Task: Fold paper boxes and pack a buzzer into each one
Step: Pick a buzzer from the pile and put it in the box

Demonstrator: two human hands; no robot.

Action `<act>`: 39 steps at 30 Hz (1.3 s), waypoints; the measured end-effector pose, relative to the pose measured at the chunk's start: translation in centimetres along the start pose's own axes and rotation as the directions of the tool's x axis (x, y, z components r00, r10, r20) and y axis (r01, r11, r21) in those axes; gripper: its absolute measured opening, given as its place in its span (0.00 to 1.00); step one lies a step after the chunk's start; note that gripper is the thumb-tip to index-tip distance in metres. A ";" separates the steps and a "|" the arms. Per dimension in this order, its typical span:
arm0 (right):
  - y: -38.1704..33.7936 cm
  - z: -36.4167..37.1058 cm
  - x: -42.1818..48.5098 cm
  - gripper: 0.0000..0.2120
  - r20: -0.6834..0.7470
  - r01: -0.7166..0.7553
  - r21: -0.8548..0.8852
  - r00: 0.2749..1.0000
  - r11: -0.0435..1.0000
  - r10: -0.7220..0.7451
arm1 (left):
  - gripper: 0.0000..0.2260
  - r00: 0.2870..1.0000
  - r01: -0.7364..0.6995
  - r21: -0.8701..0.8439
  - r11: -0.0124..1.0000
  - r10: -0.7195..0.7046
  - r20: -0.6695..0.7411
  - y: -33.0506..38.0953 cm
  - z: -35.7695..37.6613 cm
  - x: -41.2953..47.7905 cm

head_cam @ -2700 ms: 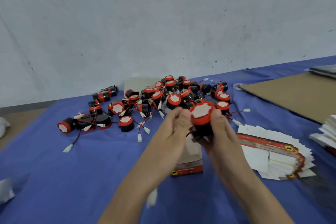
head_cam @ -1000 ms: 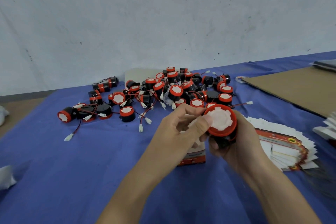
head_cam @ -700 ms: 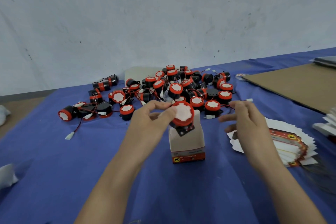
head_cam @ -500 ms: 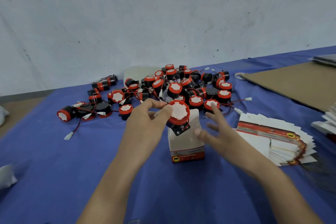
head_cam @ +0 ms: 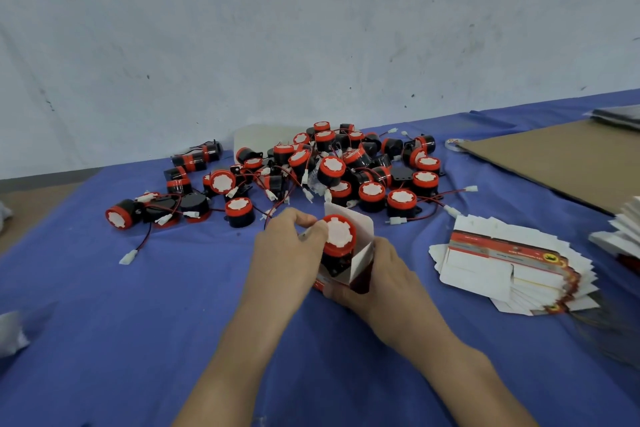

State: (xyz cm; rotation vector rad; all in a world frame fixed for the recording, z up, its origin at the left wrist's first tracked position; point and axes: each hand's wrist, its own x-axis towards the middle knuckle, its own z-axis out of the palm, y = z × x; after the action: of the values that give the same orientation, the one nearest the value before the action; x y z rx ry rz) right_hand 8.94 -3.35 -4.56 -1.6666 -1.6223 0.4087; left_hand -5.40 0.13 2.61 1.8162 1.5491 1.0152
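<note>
Buzzer (head_cam: 337,236) half sunk in the open mouth of the box (head_cam: 361,258), near the middle of the table (head_cam: 138,322), just in front of the pile (head_cam: 346,166). Pinched at the left rim of its red cap between the thumb and curled fingers of the left hand (head_cam: 284,253). Box gripped low on its right side by the right hand (head_cam: 384,277), fingers wrapped round the wall, tips hidden behind it. Cannot tell whether lifted or resting on the blue cloth.

Close behind: loose buzzers heaped in the pile, red wires and white plugs trailing over the cloth, nearest ones just beyond the box's raised back flap. Strays (head_cam: 121,215) scattered to the left, well apart from the hands. To the right, near the right hand but not touching: fanned stack (head_cam: 502,260) of flat boxes. Farther back on the right: brown cardboard (head_cam: 561,163). Pale card (head_cam: 256,137) behind the pile, by the wall (head_cam: 311,28).

In the way: back flap and right flap standing close round the cap; left wall of the box covered by the left hand; lower part of the black body hidden inside the box.

White face of the cap turned up and toward the camera, black body pointing down into the box. Long axis roughly upright, leaning a little, in line with the box's own length.
</note>
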 end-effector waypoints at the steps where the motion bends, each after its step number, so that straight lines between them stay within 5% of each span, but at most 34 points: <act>1: -0.2 0.1 -0.1 0.29 -0.010 0.011 -0.009 1.000 1.000 -0.011 | 0.05 1.000 0.004 0.022 1.000 -0.005 0.012 -0.3 0.3 0.0; 5: -0.4 0.3 -0.3 0.26 -0.027 0.017 -0.005 0.999 1.000 -0.017 | 0.09 0.997 -0.031 0.215 0.976 0.015 0.075 -1.4 1.7 0.1; 9: -0.1 0.4 -0.2 0.24 -0.006 0.025 -0.025 1.000 0.999 -0.025 | 0.12 0.986 -0.159 0.556 0.816 0.105 0.128 -2.2 2.4 0.4; 13: 0.4 0.7 0.0 0.22 -0.001 0.003 0.038 1.000 0.999 -0.003 | 0.07 0.974 -0.206 0.676 0.708 0.078 0.215 -2.5 2.5 0.7; 17: 0.6 0.2 0.2 0.22 -0.011 -0.031 0.203 0.999 0.979 0.034 | 0.11 0.925 -0.272 0.423 0.864 0.115 0.361 -3.2 1.5 0.5; 21: 0.8 -0.1 0.3 0.26 -0.002 -0.041 0.242 0.999 0.969 0.043 | 0.17 0.908 -0.293 0.363 0.885 0.139 0.395 -4.0 0.5 0.5; 30: 0.4 -0.7 0.2 0.33 0.055 -0.031 0.208 0.998 0.978 0.020 | 0.22 0.910 -0.415 0.377 0.828 0.389 0.147 -3.5 1.2 0.9; 36: 0.7 -0.8 0.3 0.30 0.074 -0.017 0.226 0.997 0.974 0.001 | 0.08 0.948 -0.277 -0.295 0.914 0.310 0.072 -2.2 1.7 0.3; 38: 1.0 -0.7 0.3 0.30 0.078 -0.017 0.215 0.997 0.976 0.000 | 0.06 0.954 -0.282 -0.231 0.931 0.298 0.035 -2.6 1.9 0.4; 39: 1.3 -0.7 0.3 0.29 0.081 -0.015 0.205 0.997 0.979 -0.001 | 0.06 0.944 -0.329 -0.067 0.942 0.330 0.005 -2.9 2.0 0.6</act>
State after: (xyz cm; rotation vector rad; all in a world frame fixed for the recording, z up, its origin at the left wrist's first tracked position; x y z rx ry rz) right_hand 10.34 -3.09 -4.92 -1.5175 -1.5742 0.6331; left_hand -5.40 1.38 -0.74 2.0755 1.2091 1.1821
